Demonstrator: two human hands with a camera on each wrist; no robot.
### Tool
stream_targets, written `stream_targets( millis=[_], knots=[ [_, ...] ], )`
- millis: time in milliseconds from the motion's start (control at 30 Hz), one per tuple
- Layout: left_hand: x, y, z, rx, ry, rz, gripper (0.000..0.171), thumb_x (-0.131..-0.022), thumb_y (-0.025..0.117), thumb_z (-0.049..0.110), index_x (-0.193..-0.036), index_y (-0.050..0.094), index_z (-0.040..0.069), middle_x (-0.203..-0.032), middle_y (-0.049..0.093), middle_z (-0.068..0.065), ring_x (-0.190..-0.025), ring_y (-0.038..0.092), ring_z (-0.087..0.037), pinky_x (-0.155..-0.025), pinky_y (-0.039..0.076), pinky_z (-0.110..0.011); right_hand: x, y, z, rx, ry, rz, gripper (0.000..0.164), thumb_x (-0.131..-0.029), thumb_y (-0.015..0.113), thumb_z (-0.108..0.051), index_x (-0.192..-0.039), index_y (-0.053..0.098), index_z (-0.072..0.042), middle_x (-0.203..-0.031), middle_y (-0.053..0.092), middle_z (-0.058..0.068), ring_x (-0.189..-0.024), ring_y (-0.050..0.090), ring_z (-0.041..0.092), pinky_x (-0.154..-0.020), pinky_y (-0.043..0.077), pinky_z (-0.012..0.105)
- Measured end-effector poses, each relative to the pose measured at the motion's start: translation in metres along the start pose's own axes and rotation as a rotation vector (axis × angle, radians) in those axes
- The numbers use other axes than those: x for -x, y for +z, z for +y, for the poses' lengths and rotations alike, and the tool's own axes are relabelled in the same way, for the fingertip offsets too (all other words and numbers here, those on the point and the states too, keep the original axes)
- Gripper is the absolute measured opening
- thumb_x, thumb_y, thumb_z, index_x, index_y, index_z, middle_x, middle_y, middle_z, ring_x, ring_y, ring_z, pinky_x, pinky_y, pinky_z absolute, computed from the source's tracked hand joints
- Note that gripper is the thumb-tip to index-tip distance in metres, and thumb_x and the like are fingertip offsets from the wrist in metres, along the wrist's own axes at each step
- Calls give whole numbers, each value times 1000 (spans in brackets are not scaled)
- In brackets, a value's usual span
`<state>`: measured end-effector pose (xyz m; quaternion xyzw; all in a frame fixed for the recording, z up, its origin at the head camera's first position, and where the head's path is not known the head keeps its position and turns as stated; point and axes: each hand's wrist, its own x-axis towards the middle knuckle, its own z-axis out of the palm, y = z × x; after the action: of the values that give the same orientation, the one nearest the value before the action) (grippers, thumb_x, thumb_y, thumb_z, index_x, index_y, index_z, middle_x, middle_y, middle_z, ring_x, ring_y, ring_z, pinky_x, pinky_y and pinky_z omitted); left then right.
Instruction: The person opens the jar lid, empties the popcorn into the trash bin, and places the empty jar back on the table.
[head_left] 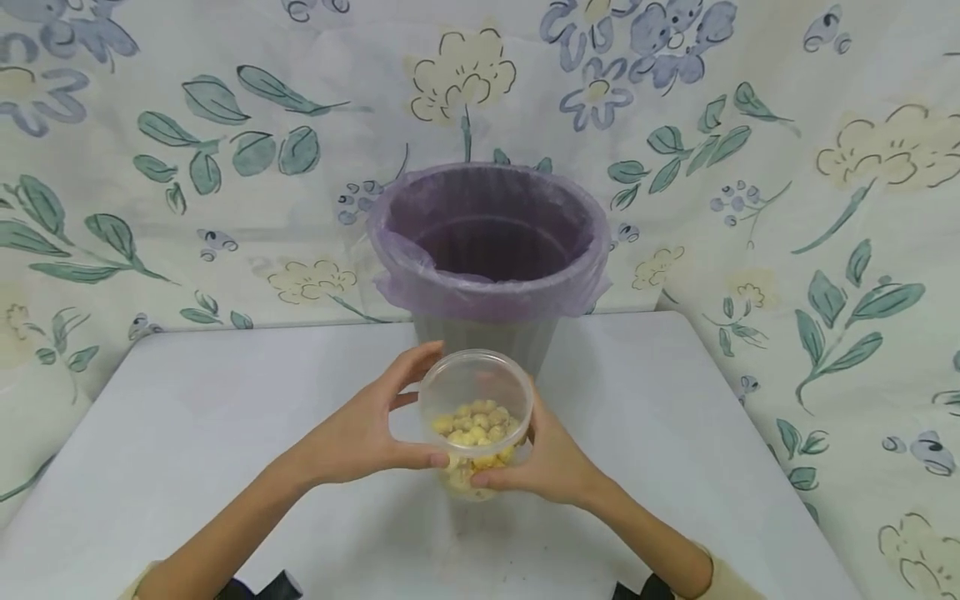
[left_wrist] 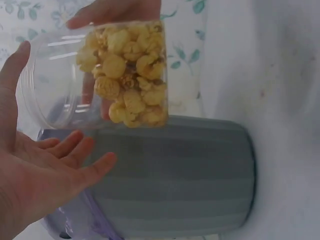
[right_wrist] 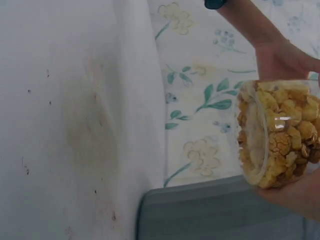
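Observation:
A clear plastic jar (head_left: 468, 379) partly filled with yellow popcorn (head_left: 480, 423) is held above the table, with no lid visible on its mouth. My right hand (head_left: 555, 467) grips its right side, thumb across the front. My left hand (head_left: 360, 437) is at the jar's left, its thumb touching near the rim. In the left wrist view, the other fingers of the left hand (left_wrist: 45, 172) spread loosely apart from the jar (left_wrist: 55, 55). The right wrist view shows the jar's base and the right hand (right_wrist: 297, 197) supporting it.
A grey bin (head_left: 480, 337) lined with a purple bag (head_left: 487, 304) stands directly behind the jar. The white table (head_left: 247, 400) has small dark specks near its front. Floral cloth (head_left: 337, 225) hangs behind and to the right.

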<state>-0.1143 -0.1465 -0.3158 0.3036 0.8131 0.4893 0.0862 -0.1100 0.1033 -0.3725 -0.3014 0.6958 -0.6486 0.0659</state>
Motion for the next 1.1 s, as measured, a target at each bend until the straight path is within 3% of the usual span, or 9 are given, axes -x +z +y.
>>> stream_targets(
  millis=[167, 367, 567, 733, 933, 1100],
  knots=[
    [-22, -7, 8, 82, 99, -124, 114, -76, 89, 25, -160, 14, 12, -160, 30, -5, -145, 29, -26, -110, 28, -62, 3, -13, -7, -19, -7, -45, 107, -74, 90, -24, -156, 22, -19, -145, 41, 10, -127, 46, 31, -102, 45, 45],
    [-38, -3, 13, 141, 81, -203, 118, -69, 93, 33, -159, 20, 16, -159, 31, 0, -139, 35, -25, -106, 35, -57, 4, -24, -14, -46, -53, -108, 104, -76, 88, -21, -157, 22, -15, -149, 38, 13, -129, 44, 35, -103, 44, 44],
    [-42, 9, 15, 146, 91, -154, 113, -66, 93, 33, -156, 29, 13, -153, 39, 1, -133, 42, -24, -102, 39, -54, 6, -31, -13, -36, -67, -121, 103, -76, 88, -21, -156, 24, -10, -146, 40, 16, -125, 46, 37, -101, 46, 45],
    [-44, 20, 18, 147, 87, -102, 106, -69, 91, 20, -155, 31, 12, -150, 43, 1, -129, 46, -23, -100, 44, -50, 9, -32, -13, 5, -71, -37, 102, -71, 90, -19, -153, 30, -11, -141, 45, 15, -123, 47, 35, -101, 46, 43],
    [-45, 33, 19, 134, 81, -18, 106, -67, 91, 21, -154, 33, 10, -147, 46, 1, -126, 48, -26, -102, 41, -53, 11, -28, -13, 52, -47, 80, 105, -65, 92, -12, -151, 33, -18, -140, 48, 10, -124, 47, 31, -103, 43, 45],
    [-44, 41, 23, 125, 56, 33, 107, -66, 93, 22, -154, 32, 11, -145, 48, -3, -123, 50, -31, -99, 42, -55, 15, -26, -15, 124, -27, 151, 103, -67, 93, -18, -150, 33, -18, -137, 52, 9, -121, 51, 27, -100, 44, 48]
  ],
)
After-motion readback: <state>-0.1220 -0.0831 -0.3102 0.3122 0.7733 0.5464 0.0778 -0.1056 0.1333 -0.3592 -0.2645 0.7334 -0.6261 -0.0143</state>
